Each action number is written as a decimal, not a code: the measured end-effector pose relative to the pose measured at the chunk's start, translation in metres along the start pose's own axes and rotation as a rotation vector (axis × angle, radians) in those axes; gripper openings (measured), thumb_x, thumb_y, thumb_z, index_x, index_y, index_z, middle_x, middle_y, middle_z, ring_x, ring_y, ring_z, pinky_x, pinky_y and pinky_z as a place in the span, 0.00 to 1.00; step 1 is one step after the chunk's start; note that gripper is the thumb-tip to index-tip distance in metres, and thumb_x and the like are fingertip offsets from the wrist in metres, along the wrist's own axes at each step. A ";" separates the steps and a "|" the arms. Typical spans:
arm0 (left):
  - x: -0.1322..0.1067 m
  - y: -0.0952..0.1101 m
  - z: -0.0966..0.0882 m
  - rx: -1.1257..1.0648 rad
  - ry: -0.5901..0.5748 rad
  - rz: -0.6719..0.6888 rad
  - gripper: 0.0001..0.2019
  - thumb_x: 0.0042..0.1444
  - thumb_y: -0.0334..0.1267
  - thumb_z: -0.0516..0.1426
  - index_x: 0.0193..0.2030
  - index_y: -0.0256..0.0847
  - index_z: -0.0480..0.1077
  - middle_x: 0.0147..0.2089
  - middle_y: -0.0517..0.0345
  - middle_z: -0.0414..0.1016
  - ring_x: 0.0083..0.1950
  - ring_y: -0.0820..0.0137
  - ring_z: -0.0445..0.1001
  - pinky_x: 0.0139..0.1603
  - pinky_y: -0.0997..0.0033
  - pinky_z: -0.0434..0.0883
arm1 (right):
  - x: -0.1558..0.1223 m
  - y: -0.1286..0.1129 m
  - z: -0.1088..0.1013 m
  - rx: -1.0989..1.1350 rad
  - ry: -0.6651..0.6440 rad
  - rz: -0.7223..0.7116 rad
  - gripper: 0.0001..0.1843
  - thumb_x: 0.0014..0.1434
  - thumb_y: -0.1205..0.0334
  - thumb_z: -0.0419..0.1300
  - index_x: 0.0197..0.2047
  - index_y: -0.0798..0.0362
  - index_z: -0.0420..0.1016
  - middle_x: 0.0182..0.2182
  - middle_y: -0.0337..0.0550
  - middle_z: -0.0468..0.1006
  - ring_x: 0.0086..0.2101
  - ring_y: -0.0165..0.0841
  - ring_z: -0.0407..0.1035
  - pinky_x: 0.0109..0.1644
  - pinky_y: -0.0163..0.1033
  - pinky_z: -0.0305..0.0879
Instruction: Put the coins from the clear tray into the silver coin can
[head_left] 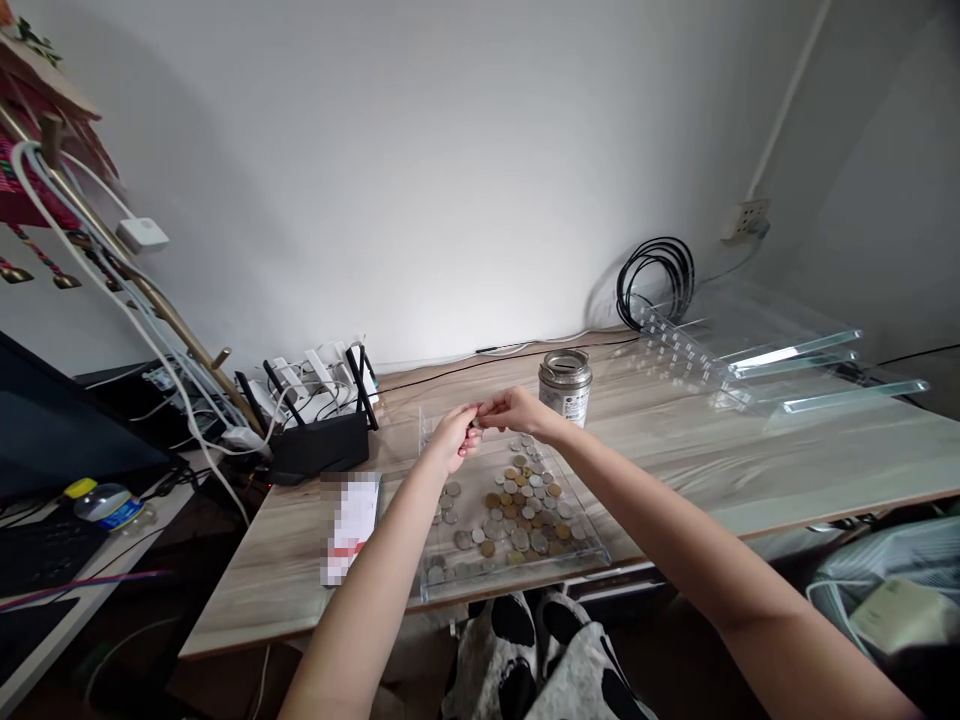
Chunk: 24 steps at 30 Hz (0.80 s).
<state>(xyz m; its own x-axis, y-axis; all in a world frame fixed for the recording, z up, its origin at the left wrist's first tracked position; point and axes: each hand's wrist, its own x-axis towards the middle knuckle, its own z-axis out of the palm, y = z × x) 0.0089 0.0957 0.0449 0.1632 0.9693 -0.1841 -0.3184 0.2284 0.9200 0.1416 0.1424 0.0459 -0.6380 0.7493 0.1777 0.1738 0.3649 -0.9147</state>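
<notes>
Just in front of me the person's left hand [456,438] and right hand [514,410] meet over the back part of a clear plastic tray [517,577]; the left hand's fingers curl closed on a small coin [474,424], while the right hand's fingertips are bunched together against the same spot, though I cannot tell whether they grip it too; the tray lies on the wood-grain worktop [697,440], near its front edge, and loose coins [518,499], silver-coloured and gold-coloured, are scattered inside it, thickest right of the middle, with a smaller group on the left partly behind the left forearm; beyond the right wrist a metal tin [565,378] stands upright, a slot in its lid and a label on its side, just outside the tray.

Left of the tray lies a pale paper [358,520], partly blurred out; behind it sits a black router [322,447] with raised antennas; at the back right a coil of black cable [688,275] leans against the wall beside some clear acrylic panels [795,355]; below, I see spotted black-and-white trousers [510,655].
</notes>
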 end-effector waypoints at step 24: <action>0.027 -0.017 -0.032 -0.571 0.302 -0.070 0.11 0.52 0.25 0.44 0.35 0.26 0.66 0.26 0.46 0.72 0.26 0.73 0.73 0.23 0.81 0.71 | -0.014 -0.005 -0.067 -0.915 0.901 -0.258 0.14 0.54 0.62 0.48 0.38 0.51 0.73 0.33 0.43 0.75 0.35 0.33 0.66 0.37 0.36 0.60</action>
<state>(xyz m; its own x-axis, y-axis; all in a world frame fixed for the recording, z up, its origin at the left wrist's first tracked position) -0.0107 0.1211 0.0132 -0.0418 0.9144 -0.4027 -0.7768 0.2237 0.5887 0.1998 0.1677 0.0724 -0.0690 0.5760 0.8145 0.7936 0.5264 -0.3050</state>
